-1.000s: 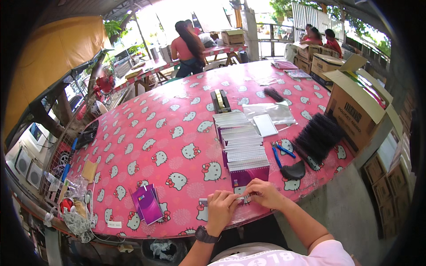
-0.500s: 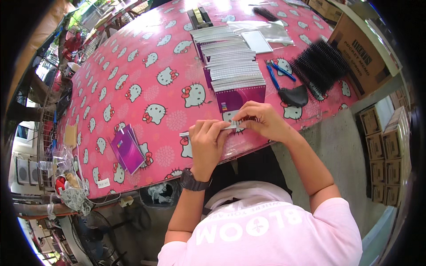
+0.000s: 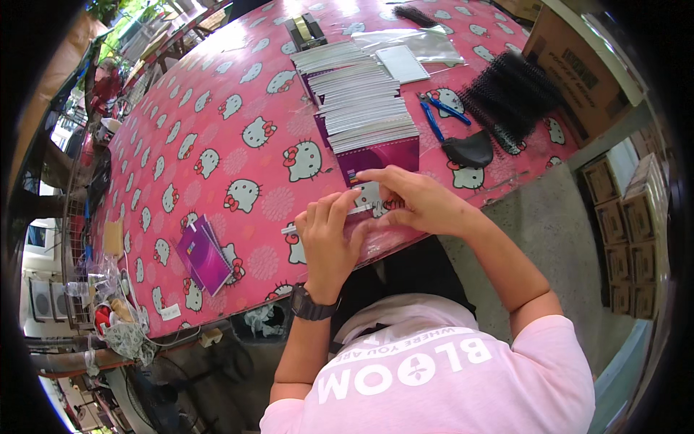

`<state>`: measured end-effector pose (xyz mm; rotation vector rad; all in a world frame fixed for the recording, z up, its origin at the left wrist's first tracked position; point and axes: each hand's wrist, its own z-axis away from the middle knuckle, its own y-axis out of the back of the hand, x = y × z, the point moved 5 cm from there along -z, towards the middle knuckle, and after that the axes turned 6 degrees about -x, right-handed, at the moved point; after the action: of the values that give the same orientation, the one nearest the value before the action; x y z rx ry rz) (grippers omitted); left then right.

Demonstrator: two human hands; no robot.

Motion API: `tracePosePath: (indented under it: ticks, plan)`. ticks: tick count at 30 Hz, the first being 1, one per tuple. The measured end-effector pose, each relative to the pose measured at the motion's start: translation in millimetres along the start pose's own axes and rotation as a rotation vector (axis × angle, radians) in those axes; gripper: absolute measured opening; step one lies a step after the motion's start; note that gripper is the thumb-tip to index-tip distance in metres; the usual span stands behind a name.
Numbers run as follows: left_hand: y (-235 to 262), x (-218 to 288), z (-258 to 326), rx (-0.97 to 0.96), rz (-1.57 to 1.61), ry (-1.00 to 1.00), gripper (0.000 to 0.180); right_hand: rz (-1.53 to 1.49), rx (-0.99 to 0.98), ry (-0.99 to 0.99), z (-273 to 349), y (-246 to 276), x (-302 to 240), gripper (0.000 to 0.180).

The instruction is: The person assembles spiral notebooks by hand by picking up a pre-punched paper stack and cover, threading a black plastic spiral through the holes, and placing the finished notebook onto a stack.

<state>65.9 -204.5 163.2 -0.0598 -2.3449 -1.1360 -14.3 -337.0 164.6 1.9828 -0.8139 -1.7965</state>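
Near the table's front edge, my left hand [image 3: 327, 235] is closed around a thin white-edged notepad [image 3: 290, 230], seen edge-on. My right hand [image 3: 426, 202] has its thumb and index finger pinched about a black wire spiral [image 3: 388, 205] at the pad's right end. How far the wire runs through the pad's holes is hidden by the fingers. Just beyond my hands stands a long row of notepads [image 3: 358, 94] with white edges and a purple cover facing me. Two purple booklets [image 3: 206, 253] lie to the left.
Right of the row are blue-handled pliers [image 3: 434, 123], a black pouch [image 3: 468, 150] and a heap of black wire spirals [image 3: 510, 98]. Behind lie a white pad [image 3: 402, 64], clear plastic bags [image 3: 441, 47] and a tape dispenser [image 3: 305, 32]. A cardboard box [image 3: 578, 79] stands at the right edge.
My right fingers have opened a little and shifted along the wire spiral, showing more of it. The left hand keeps its hold on the notepad. The whole view has shifted slightly.
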Motion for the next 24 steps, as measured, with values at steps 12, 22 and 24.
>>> tracePosePath:
  ticks: [12, 22, 24]
  plan:
    - [-9.2, -2.2, 7.5, -0.139, -0.062, -0.037, 0.019, 0.778, 0.679, -0.623, 78.9, 78.5, 114.8, 0.074]
    - [-5.9, -0.4, 4.2, -0.218, -0.02, -0.116, 0.017, 0.771, 0.548, -0.509, 72.8, 80.6, 118.3, 0.064]
    - [-4.5, -1.1, 4.8, -0.237, -0.043, -0.133, 0.017, 0.466, 0.589, -0.425, 72.6, 85.0, 97.0, 0.059]
